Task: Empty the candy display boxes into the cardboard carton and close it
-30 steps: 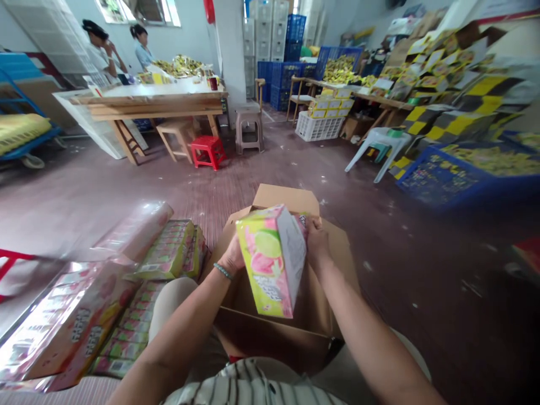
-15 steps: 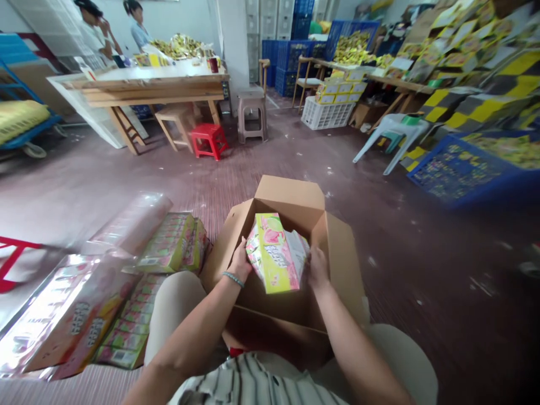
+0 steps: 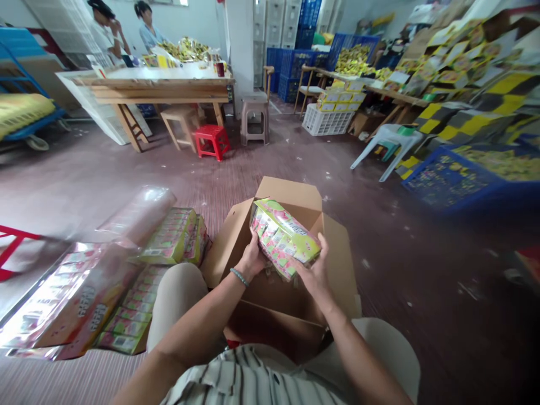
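ok so the pack (image 3: 291,225) just got turned. Half a sec ago its printed face was pointing at me, rn it's slantwise, far end L, near end R, w/ the row of sachets (image 3: 274,242) facing me & the print on the upper side. Imo that means it's still being handled, not set down yet.

Grip: both hands closed on it. My L hand (image 3: 253,259) has the near L side, R hand (image 3: 313,273) wraps the R end, thumb on the sachet side, fingers round the far edge. So the pack sits btwn the two, bridging them.

It's over the mouth of the open carton (image 3: 291,191), far L corner right by the wall; can't tell if they touch tbh. Carton's btwn my knees, flaps out.

Further L on the floor: more packs (image 3: 169,239) & some shiny wrapped stuff (image 3: 76,304) nearer me. Red stool (image 3: 212,138) & table (image 3: 164,90) are well off ahead.
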`<state>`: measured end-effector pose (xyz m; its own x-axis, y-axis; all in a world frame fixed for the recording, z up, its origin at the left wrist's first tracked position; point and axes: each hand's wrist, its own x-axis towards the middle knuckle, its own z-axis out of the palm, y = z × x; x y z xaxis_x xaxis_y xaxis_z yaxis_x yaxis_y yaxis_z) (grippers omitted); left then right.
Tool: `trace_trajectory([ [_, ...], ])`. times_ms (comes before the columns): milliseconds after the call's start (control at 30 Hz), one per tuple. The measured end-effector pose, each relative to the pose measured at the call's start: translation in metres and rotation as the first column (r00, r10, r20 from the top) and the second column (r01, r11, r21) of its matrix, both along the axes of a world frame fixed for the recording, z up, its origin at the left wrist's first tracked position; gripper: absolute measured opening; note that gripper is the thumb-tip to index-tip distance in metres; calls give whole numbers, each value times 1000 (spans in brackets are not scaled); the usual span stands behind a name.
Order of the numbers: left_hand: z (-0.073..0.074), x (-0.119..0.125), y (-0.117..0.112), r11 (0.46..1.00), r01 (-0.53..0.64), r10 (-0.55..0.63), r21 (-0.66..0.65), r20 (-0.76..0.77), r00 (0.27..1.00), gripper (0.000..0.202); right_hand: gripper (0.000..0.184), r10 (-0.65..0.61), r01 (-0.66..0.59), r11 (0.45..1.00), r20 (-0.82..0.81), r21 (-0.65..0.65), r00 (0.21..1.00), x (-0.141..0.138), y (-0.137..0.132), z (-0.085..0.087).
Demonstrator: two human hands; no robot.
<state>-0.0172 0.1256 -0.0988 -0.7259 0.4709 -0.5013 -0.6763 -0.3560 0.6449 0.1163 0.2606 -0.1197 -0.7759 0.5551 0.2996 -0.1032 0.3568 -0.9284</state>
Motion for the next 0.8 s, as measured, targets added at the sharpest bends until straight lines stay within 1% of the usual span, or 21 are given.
trace_trajectory([
  [67, 5, -14, -11, 988, 19, -18, -154, 10, 1000, 84, 105, -19, 19, 999, -25, -37, 999, 3, 1, 6],
  [100, 8, -22, -16, 975, 6, -4, -224, 9, 1000, 89, 104, -2, 0, 999, -34, -50, 999, 5, 3, 8],
  [133, 11, -31, -22, 965, -18, 17, -263, -8, 1000, 94, 104, 42, -44, 997, -36, -65, 998, 6, 6, 10],
  [167, 14, -39, -26, 963, -45, 35, -266, -43, 998, 95, 106, 104, -106, 991, -29, -85, 994, 6, 10, 10],
  [200, 16, -47, -29, 970, -54, 34, -237, -88, 996, 92, 107, 168, -169, 980, -13, -108, 986, 6, 15, 10],
  [233, 17, -52, -30, 980, -38, 10, -197, -141, 990, 86, 110, 216, -212, 968, 9, -135, 976, 5, 21, 8],
  [267, 18, -56, -30, 986, -6, -27, -165, -197, 980, 77, 113, 233, -224, 961, 36, -162, 972, 4, 28, 6],
  [300, 17, -58, -29, 987, 24, -63, -160, -240, 969, 69, 117, 224, -208, 960, 66, -185, 972, 2, 34, 3],
  [367, 14, -57, -27, 979, 58, -110, -197, -263, 958, 59, 130, 175, -148, 967, 117, -209, 978, -2, 43, -3],
  [433, 10, -52, -26, 979, 35, -83, -200, -238, 968, 58, 139, 165, -139, 973, 129, -186, 978, -6, 48, -7],
  [467, 7, -49, -27, 982, 18, -61, -189, -224, 973, 59, 141, 166, -147, 977, 119, -155, 979, -8, 48, -9],
  [533, 4, -43, -30, 982, 17, -60, -188, -225, 973, 61, 137, 147, -138, 986, 95, -94, 985, -11, 50, -12],
  [600, 3, -39, -36, 971, 66, -123, -229, -243, 962, 60, 129, 127, -121, 991, 94, -63, 987, -13, 53, -16],
  [667, 4, -37, -40, 961, 84, -150, -265, -240, 959, 63, 128, 122, -117, 992, 103, -54, 987, -13, 58, -20],
  [733, 7, -35, -42, 958, 65, -134, -279, -236, 962, 67, 129, 109, -104, 993, 109, -55, 988, -13, 64, -25],
  [800, 11, -35, -41, 950, 65, -146, -306, -249, 957, 67, 125, 78, -68, 994, 136, -81, 988, -11, 68, -29],
])
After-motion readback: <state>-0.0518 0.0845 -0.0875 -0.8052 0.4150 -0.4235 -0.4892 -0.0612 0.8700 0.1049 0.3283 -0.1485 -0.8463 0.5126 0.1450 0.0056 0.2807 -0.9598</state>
